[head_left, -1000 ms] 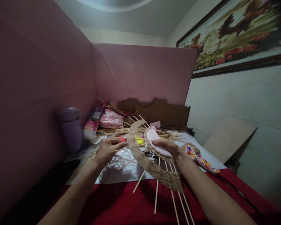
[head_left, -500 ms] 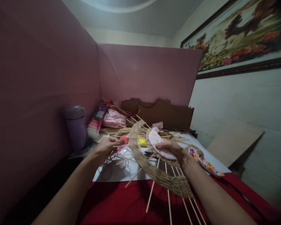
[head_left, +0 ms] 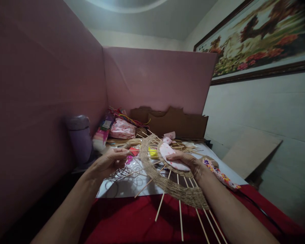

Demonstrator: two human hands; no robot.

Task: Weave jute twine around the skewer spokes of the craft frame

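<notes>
A half-round woven piece of brown twine (head_left: pixel 152 171) on thin wooden sticks (head_left: pixel 181 220) is held up over the table. At its centre is a pad of white-pink cloth with small red marks (head_left: pixel 174 162). My right hand (head_left: pixel 189 162) is closed around this centre, thumb on top of the cloth. My left hand (head_left: pixel 113 161) is at the left edge of the band, fingers pinched together beside a stick end. What lies between those fingers is too small to make out. Loops of thin dark cord (head_left: pixel 122 174) lie beneath it.
A purple container (head_left: pixel 80 139) stands at left. Behind are a pink cloth bundle (head_left: pixel 123 128), colourful cords (head_left: pixel 128 117) and torn cardboard (head_left: pixel 178 123). Red and yellow packets (head_left: pixel 152 152) lie behind the woven piece. A flower-patterned object (head_left: pixel 222 174) with a black cable lies at right.
My left hand has drawn slightly left and turned, its fingers still pinched. The woven piece has tilted a little, its lower sticks shifting left and up. My right hand keeps its hold.
</notes>
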